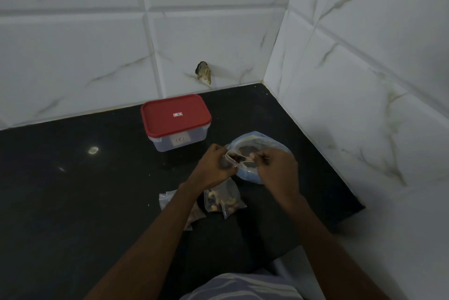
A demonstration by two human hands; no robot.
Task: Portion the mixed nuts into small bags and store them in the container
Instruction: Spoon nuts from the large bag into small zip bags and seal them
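Small clear bag point(233, 156), nuts inside, held at centre right over a blue bowl point(250, 176). The left hand point(216, 166) and right hand point(277, 169) each pinch one side of its mouth. Two filled bags point(222, 201) lie nearer on the black counter point(73, 190). The container point(179, 140), with its red lid point(175, 116) on, stands farther left by the tiled wall point(73, 56).

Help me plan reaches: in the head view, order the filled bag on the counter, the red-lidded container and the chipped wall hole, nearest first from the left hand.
1. filled bag, just under the left hand, nearer the person.
2. red-lidded container, beyond the hand, leftward.
3. chipped wall hole, far behind, higher up.
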